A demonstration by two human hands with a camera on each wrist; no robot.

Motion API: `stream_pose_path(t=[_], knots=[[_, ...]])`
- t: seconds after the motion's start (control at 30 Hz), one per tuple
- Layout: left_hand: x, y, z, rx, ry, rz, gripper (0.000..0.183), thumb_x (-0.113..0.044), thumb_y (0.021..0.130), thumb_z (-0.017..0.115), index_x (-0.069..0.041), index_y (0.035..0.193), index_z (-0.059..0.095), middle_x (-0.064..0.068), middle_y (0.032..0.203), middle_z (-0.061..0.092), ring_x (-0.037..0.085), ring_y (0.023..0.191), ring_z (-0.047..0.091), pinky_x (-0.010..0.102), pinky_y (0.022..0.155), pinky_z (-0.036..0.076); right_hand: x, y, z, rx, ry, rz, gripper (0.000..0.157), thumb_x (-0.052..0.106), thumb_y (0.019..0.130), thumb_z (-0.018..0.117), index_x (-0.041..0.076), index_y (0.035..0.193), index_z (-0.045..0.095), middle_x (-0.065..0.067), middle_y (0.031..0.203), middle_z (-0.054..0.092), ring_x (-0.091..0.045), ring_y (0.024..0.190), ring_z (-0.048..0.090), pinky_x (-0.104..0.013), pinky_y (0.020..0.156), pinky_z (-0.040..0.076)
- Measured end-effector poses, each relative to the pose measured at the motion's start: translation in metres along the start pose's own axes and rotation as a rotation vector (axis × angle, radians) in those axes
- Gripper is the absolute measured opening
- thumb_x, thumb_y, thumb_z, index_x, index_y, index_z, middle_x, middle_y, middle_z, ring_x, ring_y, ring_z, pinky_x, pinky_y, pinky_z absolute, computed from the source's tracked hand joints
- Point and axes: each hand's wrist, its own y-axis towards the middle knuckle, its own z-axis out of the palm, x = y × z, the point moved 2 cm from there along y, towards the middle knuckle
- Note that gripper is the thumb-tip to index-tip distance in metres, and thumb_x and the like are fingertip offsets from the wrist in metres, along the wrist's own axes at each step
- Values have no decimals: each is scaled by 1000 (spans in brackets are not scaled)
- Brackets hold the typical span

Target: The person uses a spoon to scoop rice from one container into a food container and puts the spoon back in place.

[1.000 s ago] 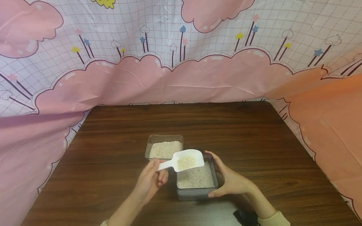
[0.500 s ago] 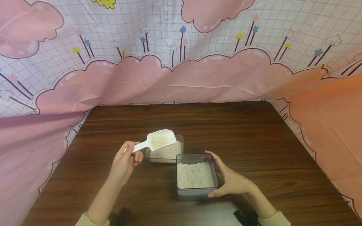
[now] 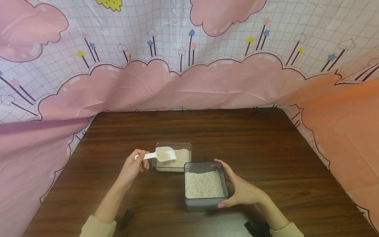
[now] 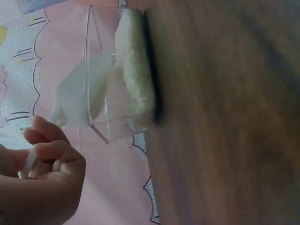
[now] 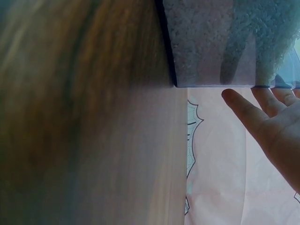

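Observation:
My left hand (image 3: 132,168) pinches the handle of a white plastic scoop (image 3: 150,156) with a little rice in its bowl. The scoop's bowl is above the clear rectangular container (image 3: 169,169), which holds white rice (image 3: 183,158). In the left wrist view the scoop (image 4: 70,101) appears partly through or beside the container's clear wall. Nearer to me stands a dark translucent container (image 3: 204,204), more deeply filled with rice (image 3: 204,184). My right hand (image 3: 244,191) holds this one by its right side, thumb at the front corner and fingers towards the back.
Both containers stand on a dark wood-grain table (image 3: 266,148). A patterned pink and white cloth (image 3: 189,82) hangs behind and along the sides. Small dark objects (image 3: 256,227) sit under both wrists.
My left hand has carried the scoop leftwards from above the dark container to above the clear one, then lowered it somewhat. My right hand stays on the dark container.

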Motion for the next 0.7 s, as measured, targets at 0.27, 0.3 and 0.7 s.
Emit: stream_pose_path(t=[0.27,0.3,0.7], knots=[[-26,8,3,-3,285,137,23,-15,106,43,6,102,54,1,59,47,15,56,51,24,54,38,0,-1,0,-3,13,9,123,18,70,89,19,156,1,-15,155,16,-48,144,8,-75,100,24],[-30,9,3,-1,321,153,22,-15,105,44,4,100,55,1,58,47,14,54,50,24,53,37,0,-1,0,-4,16,12,123,19,70,89,20,156,1,-14,155,16,-47,144,8,-74,101,24],[-65,4,8,42,708,240,19,-18,104,46,-4,101,57,-3,56,38,10,48,31,26,44,30,0,1,0,2,8,-13,122,18,71,89,10,155,1,-15,153,20,-48,143,9,-76,100,22]])
